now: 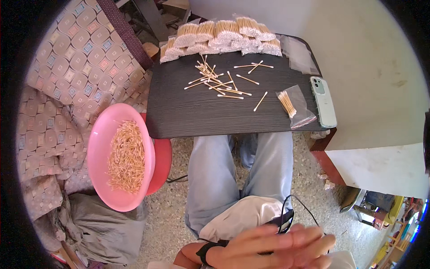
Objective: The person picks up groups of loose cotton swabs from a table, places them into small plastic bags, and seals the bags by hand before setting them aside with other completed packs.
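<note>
Both of my hands are together low over my lap, away from the table. My left hand (246, 251), with a black band at its wrist, has its fingers stretched out across my right hand (313, 249). The right hand's fingers are smeared by motion and partly covered, so their grip cannot be told. No object shows in either hand. On the black table (179, 116) lie loose cotton swabs (210, 74) in a scattered heap. A clear plastic bag (302, 107) partly filled with swabs rests near the table's right front corner.
Packed bags of cotton swabs (219, 36) are stacked along the table's far edge. Flat clear bags (300, 56) lie at the far right, with a phone (323, 102) below them. A pink basin (99, 157) of swabs stands left of the table, beside a patterned sofa (80, 58).
</note>
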Action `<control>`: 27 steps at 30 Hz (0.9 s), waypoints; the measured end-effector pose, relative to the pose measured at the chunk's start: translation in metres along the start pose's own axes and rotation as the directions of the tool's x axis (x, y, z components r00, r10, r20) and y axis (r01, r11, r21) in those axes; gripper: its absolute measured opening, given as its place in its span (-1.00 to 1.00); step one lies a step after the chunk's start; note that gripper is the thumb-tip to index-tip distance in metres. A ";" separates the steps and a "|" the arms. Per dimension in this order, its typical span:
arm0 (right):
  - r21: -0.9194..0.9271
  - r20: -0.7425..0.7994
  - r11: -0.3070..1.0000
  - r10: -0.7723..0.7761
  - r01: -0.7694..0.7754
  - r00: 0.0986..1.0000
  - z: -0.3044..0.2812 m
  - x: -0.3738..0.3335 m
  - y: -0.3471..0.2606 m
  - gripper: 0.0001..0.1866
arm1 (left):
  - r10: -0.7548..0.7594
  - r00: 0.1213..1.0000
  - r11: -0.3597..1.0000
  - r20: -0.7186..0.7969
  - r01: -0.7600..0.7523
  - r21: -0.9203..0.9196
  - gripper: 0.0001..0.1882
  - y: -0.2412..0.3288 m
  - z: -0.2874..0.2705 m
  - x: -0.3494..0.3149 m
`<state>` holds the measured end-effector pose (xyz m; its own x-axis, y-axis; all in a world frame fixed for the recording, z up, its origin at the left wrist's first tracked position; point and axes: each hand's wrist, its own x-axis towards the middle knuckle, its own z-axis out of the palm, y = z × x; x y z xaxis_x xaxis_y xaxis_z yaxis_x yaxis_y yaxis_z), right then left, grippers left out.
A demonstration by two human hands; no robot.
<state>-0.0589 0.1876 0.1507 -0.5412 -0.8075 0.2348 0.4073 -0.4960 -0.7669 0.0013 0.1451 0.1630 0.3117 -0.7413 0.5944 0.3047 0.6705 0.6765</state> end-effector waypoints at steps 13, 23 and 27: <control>-0.452 0.539 0.889 0.203 0.077 0.818 0.064 0.063 -0.044 -0.80 | -0.050 0.959 0.930 0.279 -0.056 0.362 -0.81 0.032 -0.010 0.051; -0.608 0.426 0.705 -0.098 0.365 0.899 0.063 0.039 -0.018 -0.79 | -0.164 0.962 0.833 0.219 0.016 0.553 -0.68 0.038 0.006 0.054; -0.637 0.473 0.649 -0.095 0.415 0.876 0.060 0.039 -0.019 -0.79 | -0.169 0.956 0.855 0.241 0.021 0.519 -0.69 0.035 0.001 0.052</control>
<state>-0.0434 0.1456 0.2103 -0.1647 -0.8110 0.5613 -0.4290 -0.4536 -0.7812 0.0276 0.1301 0.2175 0.0298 -0.8292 0.5582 -0.2002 0.5421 0.8161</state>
